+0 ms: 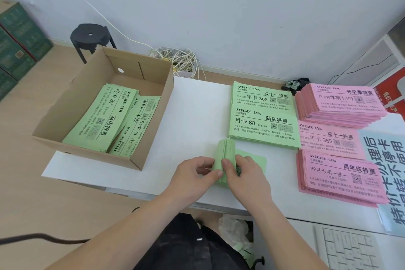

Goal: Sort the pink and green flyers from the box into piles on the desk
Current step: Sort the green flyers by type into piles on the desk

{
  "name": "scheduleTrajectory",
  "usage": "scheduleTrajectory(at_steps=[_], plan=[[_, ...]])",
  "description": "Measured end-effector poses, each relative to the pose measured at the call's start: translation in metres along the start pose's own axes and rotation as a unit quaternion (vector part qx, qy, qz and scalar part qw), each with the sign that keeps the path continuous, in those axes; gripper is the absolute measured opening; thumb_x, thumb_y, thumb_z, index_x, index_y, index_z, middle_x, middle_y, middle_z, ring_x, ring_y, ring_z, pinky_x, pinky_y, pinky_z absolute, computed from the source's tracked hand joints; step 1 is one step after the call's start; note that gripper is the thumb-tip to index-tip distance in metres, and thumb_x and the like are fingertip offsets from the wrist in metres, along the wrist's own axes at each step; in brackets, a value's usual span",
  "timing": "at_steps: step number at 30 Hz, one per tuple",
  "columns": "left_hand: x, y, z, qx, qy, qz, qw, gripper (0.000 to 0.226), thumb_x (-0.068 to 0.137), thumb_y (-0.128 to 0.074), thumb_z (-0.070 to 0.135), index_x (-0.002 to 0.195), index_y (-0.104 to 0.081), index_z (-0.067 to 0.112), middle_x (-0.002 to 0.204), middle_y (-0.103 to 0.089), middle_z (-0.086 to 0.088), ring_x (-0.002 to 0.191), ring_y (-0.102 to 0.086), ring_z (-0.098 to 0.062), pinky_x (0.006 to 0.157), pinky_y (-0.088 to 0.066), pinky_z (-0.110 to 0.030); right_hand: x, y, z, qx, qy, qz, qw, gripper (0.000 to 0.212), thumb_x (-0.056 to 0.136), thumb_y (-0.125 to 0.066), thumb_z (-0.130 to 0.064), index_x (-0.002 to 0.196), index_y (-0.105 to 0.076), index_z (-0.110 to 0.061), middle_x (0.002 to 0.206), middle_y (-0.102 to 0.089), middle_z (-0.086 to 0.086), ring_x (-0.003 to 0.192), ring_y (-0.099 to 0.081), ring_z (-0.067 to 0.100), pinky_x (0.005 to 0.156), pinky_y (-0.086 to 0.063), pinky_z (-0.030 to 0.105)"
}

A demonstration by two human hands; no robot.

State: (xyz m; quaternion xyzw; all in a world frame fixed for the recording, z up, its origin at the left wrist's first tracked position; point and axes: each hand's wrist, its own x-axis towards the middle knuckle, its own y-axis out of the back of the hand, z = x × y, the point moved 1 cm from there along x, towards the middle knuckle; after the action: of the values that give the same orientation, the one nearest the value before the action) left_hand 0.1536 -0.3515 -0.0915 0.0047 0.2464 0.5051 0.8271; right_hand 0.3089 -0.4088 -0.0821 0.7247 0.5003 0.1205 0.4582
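Two bare hands meet at the near desk (197, 116) edge, the left hand (192, 171) and right hand (247, 171) both pinching a green flyer bundle (225, 151) stood on edge. Beyond the right hand lie green piles (263, 125), then pink piles (337, 103). Beyond the left hand sits the box (140, 138), holding green flyers (103, 116).
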Motion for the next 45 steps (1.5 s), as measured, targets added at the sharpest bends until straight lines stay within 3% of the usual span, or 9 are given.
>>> scheduleTrajectory(at_steps=[11,17,23,25,28,31,35,39,45], plan=[[0.001,0.009,-0.002,-0.006,0.011,-0.01,1.0,0.023,0.095,-0.055,0.024,0.094,-0.077,0.021,0.088,-0.073,-0.013,0.078,-0.066,-0.017,0.086,-0.06,-0.052,0.0,0.0,-0.003,-0.019,-0.013,0.008,1.0,0.044,0.099,-0.044,-0.058,0.076,-0.049,-0.021,0.083,-0.052,-0.005,0.084,-0.053,0.018,0.065,-0.043,0.036],[0.012,0.036,-0.007,0.143,0.0,0.105,0.984,0.036,0.093,-0.064,0.014,0.128,-0.062,0.021,0.108,-0.063,0.011,0.089,-0.063,-0.004,0.083,-0.047,-0.023,-0.005,0.02,0.002,0.187,-0.046,0.065,0.979,0.037,0.097,-0.06,-0.023,0.066,-0.044,-0.011,0.06,-0.044,-0.003,0.051,-0.037,0.008,0.047,-0.032,0.018],[0.012,0.034,-0.006,0.128,0.014,0.099,0.987,0.036,0.098,-0.051,0.005,0.13,-0.061,0.018,0.126,-0.064,0.003,0.106,-0.063,-0.013,0.097,-0.047,-0.027,-0.01,0.016,0.0,0.214,-0.04,0.052,0.975,0.037,0.1,-0.058,-0.026,0.068,-0.044,-0.01,0.059,-0.043,-0.003,0.049,-0.033,0.007,0.046,-0.029,0.017],[0.012,0.031,-0.004,0.057,0.039,0.086,0.994,0.034,0.096,-0.059,0.008,0.128,-0.061,0.02,0.123,-0.065,0.003,0.101,-0.065,-0.012,0.097,-0.053,-0.032,-0.012,0.009,-0.001,0.197,-0.025,0.038,0.979,0.038,0.1,-0.056,-0.034,0.077,-0.05,-0.005,0.065,-0.051,0.007,0.055,-0.038,0.012,0.052,-0.036,0.027],[0.008,0.025,0.001,-0.036,0.079,0.047,0.995,0.045,0.089,-0.074,0.017,0.131,-0.057,0.021,0.113,-0.069,0.002,0.097,-0.067,-0.012,0.085,-0.058,-0.036,-0.012,0.005,-0.003,0.194,-0.024,0.044,0.98,0.038,0.1,-0.055,-0.037,0.082,-0.055,-0.004,0.075,-0.06,0.016,0.06,-0.045,0.016,0.058,-0.044,0.039],[0.007,0.021,0.008,-0.074,0.126,0.004,0.989,0.057,0.084,-0.083,0.025,0.132,-0.054,0.019,0.106,-0.071,-0.003,0.08,-0.066,-0.013,0.062,-0.048,-0.026,-0.013,0.014,-0.004,0.209,-0.027,0.058,0.976,0.033,0.101,-0.057,-0.03,0.075,-0.054,-0.008,0.065,-0.056,0.003,0.052,-0.043,0.006,0.051,-0.038,0.019],[0.003,0.007,0.015,-0.077,0.167,-0.087,0.979,0.047,0.078,-0.087,0.033,0.115,-0.065,0.014,0.087,-0.062,-0.003,0.061,-0.046,-0.015,0.048,-0.035,-0.026,-0.015,0.021,0.001,0.219,-0.035,0.068,0.973,0.033,0.101,-0.058,-0.025,0.071,-0.052,-0.013,0.062,-0.052,-0.004,0.048,-0.044,0.002,0.047,-0.036,0.014],[0.001,-0.002,0.019,-0.052,0.096,-0.057,0.992,0.015,0.092,-0.073,0.029,0.105,-0.074,0.022,0.094,-0.073,-0.002,0.073,-0.062,-0.014,0.056,-0.05,-0.025,-0.015,0.033,0.009,0.203,-0.025,0.072,0.976,0.032,0.102,-0.057,-0.031,0.078,-0.058,-0.011,0.069,-0.059,0.003,0.053,-0.047,0.004,0.049,-0.038,0.015],[-0.002,-0.005,0.026,-0.062,0.017,-0.04,0.997,0.026,0.085,-0.083,0.025,0.108,-0.071,0.027,0.098,-0.077,0.01,0.088,-0.072,-0.005,0.077,-0.06,-0.025,-0.015,0.026,0.01,0.21,-0.019,0.015,0.977,0.034,0.102,-0.057,-0.034,0.081,-0.056,-0.007,0.064,-0.05,0.0,0.054,-0.042,0.006,0.051,-0.033,0.017]])
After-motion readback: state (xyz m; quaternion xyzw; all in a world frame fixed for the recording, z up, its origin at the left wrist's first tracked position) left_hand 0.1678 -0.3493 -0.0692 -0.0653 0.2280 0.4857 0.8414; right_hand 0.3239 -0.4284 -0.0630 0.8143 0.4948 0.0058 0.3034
